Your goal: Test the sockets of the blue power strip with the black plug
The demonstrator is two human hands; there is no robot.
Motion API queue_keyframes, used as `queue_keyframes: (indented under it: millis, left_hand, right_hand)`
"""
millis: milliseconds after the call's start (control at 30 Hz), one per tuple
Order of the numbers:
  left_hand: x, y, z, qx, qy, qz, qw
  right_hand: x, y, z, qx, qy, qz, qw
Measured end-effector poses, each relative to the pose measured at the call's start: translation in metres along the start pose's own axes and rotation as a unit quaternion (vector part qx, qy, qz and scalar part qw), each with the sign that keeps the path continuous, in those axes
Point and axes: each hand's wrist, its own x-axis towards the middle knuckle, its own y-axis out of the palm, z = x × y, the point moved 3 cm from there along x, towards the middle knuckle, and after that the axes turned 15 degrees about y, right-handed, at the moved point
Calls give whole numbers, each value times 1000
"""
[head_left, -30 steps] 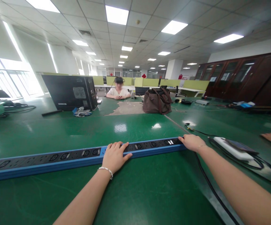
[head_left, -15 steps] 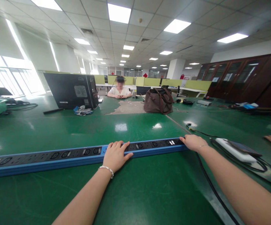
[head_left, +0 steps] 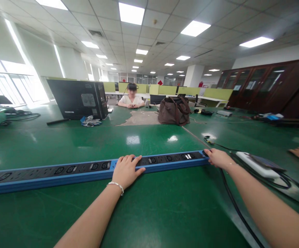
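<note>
Head view, centre: left hand (head_left: 125, 173), fingers spread, seemingly braced the strip (head_left: 87, 171); right hand (head_left: 220, 159) apparently pinched its end; steadiness was needed next.

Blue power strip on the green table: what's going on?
A person has both bare hands at the blue power strip, which lies on the green table. The left hand rests across it. The right hand is at its right end, fingers bent; what they grip is hard to tell. A black cable runs from below that hand toward the person.
</note>
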Motion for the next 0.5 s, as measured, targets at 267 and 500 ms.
queue_keyframes:
  millis: [267, 500]
  left_hand:
    - [0, 0, 0, 0, -5, 11, 1000]
    - [0, -1, -1, 5, 3, 3, 1000]
  right_hand:
    - [-4, -8, -18, 51, 47, 32, 997]
    - [8, -18, -17, -28, 56, -42, 997]
